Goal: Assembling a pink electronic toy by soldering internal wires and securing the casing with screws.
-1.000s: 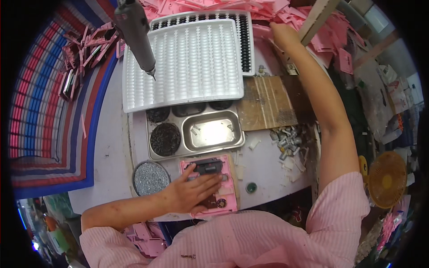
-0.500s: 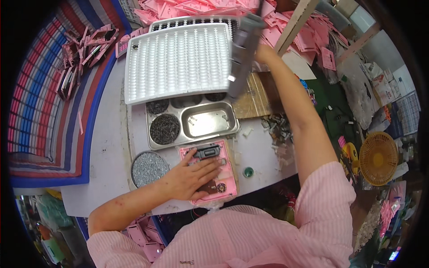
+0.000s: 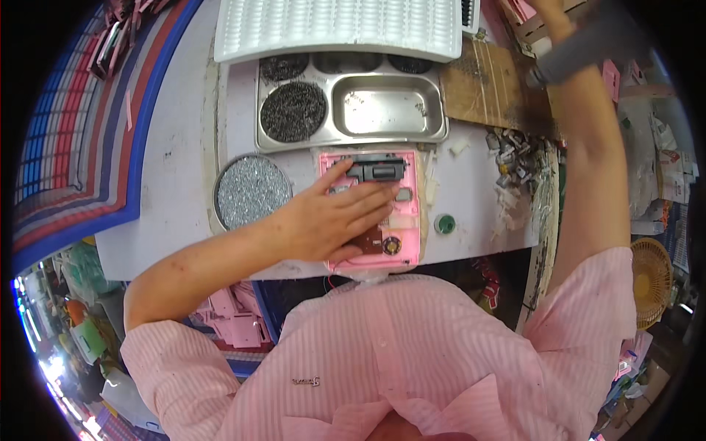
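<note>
Head view: the steel tray [image 3: 390, 110] serves as landmark; on its near side, just beside its edge, lies a pink casing [image 3: 408, 220], roughly rectangular, its long axis running from the tray toward the wearer's body; across the casing's tray-side end sits a dark block [image 3: 380, 170], its own long axis left to right, parallel to the tray's near edge; a round dark part [image 3: 391, 245] sits at the end farther from the tray.

The left hand [image 3: 323, 220] lies palm down over the casing's left and middle, fingers extended and pointing right, pressing rather than gripping; the right hand [image 3: 547, 6], beyond the tray to the right, is cut by the upper edge, so its grip cannot be told; a blurred dark tool [image 3: 588, 48] crosses in front of that forearm.

Left of the casing, off the tray's near left corner, is a dish of silvery bits [image 3: 254, 191]; a white ribbed sheet [image 3: 338, 29] overlaps the tray's far edge; a brown board [image 3: 489, 84] lies to its right.

Of writing, only a small dark emblem [image 3: 305, 381] shows on the shirt, too small to read surely.
</note>
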`<state>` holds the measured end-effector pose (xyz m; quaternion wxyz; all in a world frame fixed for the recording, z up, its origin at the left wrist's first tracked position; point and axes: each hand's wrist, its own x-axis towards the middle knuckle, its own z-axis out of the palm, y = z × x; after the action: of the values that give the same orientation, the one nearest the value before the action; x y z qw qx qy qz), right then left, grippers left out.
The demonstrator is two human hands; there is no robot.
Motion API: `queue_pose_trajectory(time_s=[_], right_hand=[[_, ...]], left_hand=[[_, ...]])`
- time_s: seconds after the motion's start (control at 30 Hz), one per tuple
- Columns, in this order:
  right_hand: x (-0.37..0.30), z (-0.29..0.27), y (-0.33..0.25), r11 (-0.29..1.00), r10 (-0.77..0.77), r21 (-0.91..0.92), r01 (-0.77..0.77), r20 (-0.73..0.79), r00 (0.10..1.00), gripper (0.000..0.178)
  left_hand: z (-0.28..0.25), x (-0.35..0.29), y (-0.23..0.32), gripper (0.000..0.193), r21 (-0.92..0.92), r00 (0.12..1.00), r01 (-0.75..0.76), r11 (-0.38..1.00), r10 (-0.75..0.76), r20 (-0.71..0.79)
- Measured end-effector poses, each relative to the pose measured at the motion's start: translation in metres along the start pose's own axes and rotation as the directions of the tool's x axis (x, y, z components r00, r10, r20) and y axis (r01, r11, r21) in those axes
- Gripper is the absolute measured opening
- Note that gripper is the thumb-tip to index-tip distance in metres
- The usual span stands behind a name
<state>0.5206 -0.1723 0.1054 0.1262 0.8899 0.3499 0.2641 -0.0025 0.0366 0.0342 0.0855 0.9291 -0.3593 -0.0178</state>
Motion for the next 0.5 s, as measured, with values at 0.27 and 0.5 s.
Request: queue_pose_trajectory(time_s=[0.27, 0.5], right_hand=[[-0.001, -0.019, 0.016, 0.999, 0.037, -0.016, -0.042, -0.245, 0.969, 0.018], [-0.004, -0.038, 0.007, 0.956, -0.135, -0.265, 0.128, -0.011, 0.991, 0.023]], left_hand=[[-0.012, 0.009, 0.006, 0.077, 0.037, 0.998, 0.038, 0.999, -0.039, 0.04], [-0.005, 0.005, 0.008, 0.074, -0.001, 0.998, 0.058, 0.998, -0.058, -0.004]])
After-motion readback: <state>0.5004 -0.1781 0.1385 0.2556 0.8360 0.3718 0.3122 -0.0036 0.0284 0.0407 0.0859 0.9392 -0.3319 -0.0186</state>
